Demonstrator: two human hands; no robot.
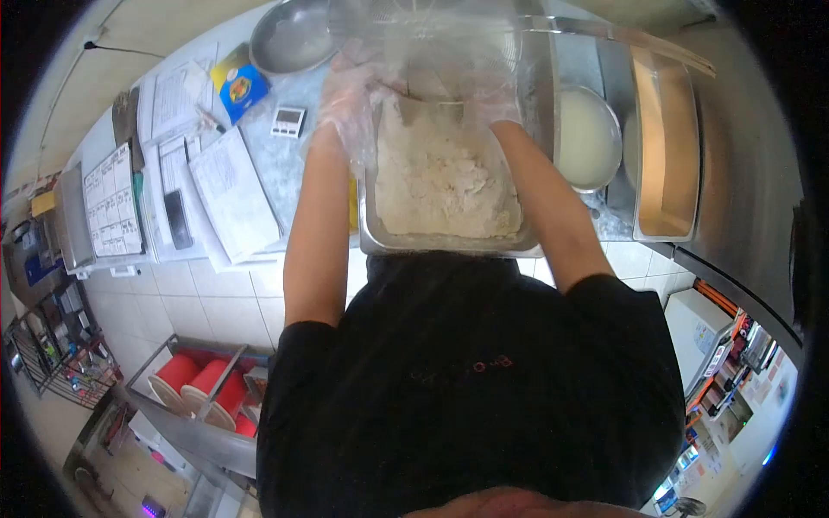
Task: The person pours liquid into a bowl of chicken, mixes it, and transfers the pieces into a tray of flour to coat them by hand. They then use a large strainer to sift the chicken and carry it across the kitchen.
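Note:
A metal tray in front of the person holds pale, floury powder with lumps on top. Over its far end is a blurred mesh basket, tilted up. My left hand, in a loose clear plastic glove, is at the basket's left side, its fingers blurred by the plastic. On the other side, my right hand, also gloved, reaches in at the tray's right edge; its fingers are mostly hidden behind the mesh and haze.
Left are a metal bowl, a blue-yellow packet, a timer, papers and a phone. Right are a bowl of pale liquid and a deep metal container. A long handle crosses above.

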